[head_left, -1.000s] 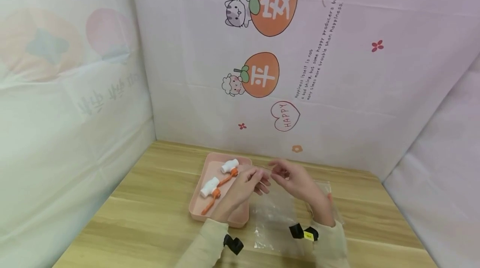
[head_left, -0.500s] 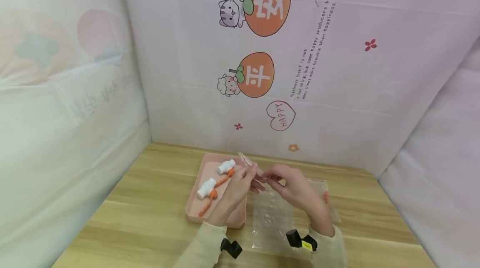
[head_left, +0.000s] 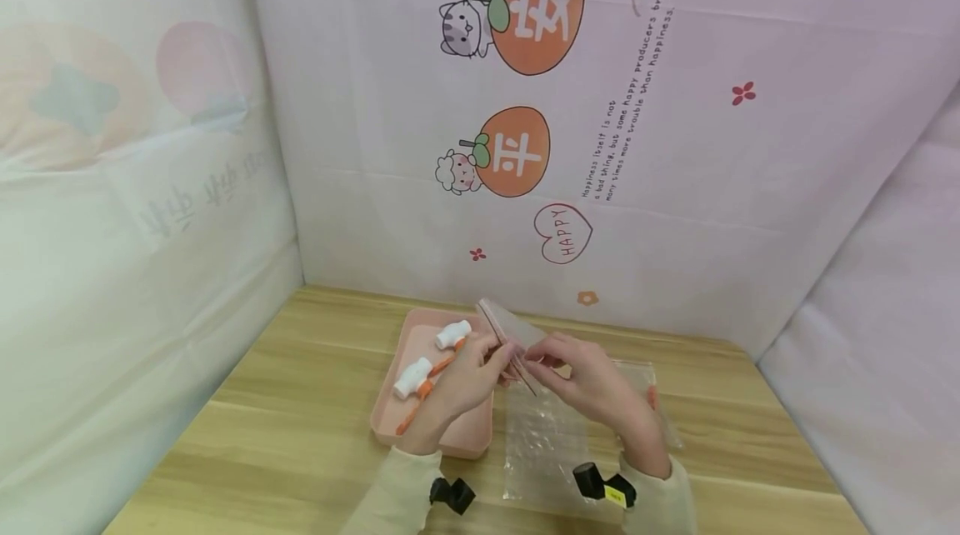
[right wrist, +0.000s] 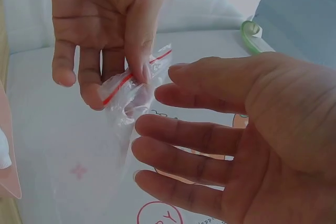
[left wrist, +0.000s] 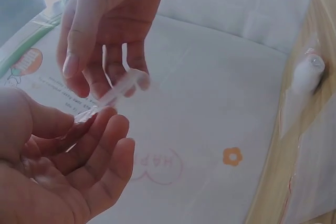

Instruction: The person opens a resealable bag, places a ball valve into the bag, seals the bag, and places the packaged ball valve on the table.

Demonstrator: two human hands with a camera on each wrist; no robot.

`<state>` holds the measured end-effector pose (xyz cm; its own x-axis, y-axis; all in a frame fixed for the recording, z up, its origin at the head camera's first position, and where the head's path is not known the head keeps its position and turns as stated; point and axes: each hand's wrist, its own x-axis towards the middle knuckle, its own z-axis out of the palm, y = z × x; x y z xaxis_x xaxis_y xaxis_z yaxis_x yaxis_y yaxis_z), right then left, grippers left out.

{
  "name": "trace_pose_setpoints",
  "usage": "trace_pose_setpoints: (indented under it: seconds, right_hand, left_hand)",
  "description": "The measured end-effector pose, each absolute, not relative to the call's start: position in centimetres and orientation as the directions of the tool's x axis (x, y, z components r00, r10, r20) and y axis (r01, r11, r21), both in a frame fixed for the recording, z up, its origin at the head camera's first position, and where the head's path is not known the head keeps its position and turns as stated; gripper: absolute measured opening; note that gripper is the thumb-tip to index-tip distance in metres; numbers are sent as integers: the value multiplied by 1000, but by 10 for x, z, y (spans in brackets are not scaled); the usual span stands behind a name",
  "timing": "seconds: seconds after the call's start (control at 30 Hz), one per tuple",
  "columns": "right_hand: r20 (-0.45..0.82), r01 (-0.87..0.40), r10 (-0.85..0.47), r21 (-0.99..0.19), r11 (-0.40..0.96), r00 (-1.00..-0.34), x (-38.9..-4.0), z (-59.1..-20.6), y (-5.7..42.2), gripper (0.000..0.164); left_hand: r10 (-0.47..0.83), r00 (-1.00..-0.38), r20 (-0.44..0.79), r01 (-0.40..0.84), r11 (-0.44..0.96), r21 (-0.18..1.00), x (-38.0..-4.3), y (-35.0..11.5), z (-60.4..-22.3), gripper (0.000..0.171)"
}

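Note:
My left hand [head_left: 461,385] pinches a clear zip-lock bag [head_left: 516,325] between thumb and fingers near its red-lined mouth. In the right wrist view the bag [right wrist: 128,95] hangs below the left thumb, its red strip slanting across. My right hand [head_left: 592,377] is close beside the bag's mouth. Its fingers reach towards the plastic, fairly straight, with a small gap between thumb and index finger. White ball valves [head_left: 412,377] with orange handles lie in a pink tray [head_left: 472,445], partly behind my left hand and forearm.
A flat clear bag [head_left: 543,452] lies on the wooden table [head_left: 247,435] right of the tray. Farther right, partly behind my right arm, another clear bag [head_left: 669,418] contains a white and orange part. Printed cloth [head_left: 420,243] walls the table in.
The zip-lock bag has come up into view between my hands and now stands tilted with its red-lined edge showing. My left hand has turned, its thumb now pressing at the bag's mouth.

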<state>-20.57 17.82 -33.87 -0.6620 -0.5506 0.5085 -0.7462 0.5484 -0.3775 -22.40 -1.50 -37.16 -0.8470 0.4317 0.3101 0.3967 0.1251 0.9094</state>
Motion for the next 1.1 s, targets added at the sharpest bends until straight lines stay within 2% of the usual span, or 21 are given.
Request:
trace_pose_setpoints:
  seconds: [0.23, 0.4, 0.5, 0.83, 1.1]
  right_hand:
    - [506, -737, -538, -417, 532, -674, -209, -339, 179, 10]
    - [495, -720, -524, -438, 538, -693, -209, -340, 177, 11]
    - [502, -722, -520, -445, 530, -691, -209, -342, 174, 11]
    - [511, -699, -487, -414, 583, -708, -205, -345, 168, 8]
    - [534, -704, -473, -406, 583, -700, -202, -341, 166, 8]
  left_hand:
    - [465, -814, 348, 470, 173, 866, -226, -16, -375, 26]
    - [433, -839, 331, 486, 321, 813, -219, -17, -373, 23]
    - [426, -829, 361, 529, 389, 754, -216, -16, -371, 23]
    - [444, -780, 441, 615, 414, 671, -212, -10, -375, 18]
    - [475, -782, 403, 607, 437, 663, -210, -8, -372, 15]
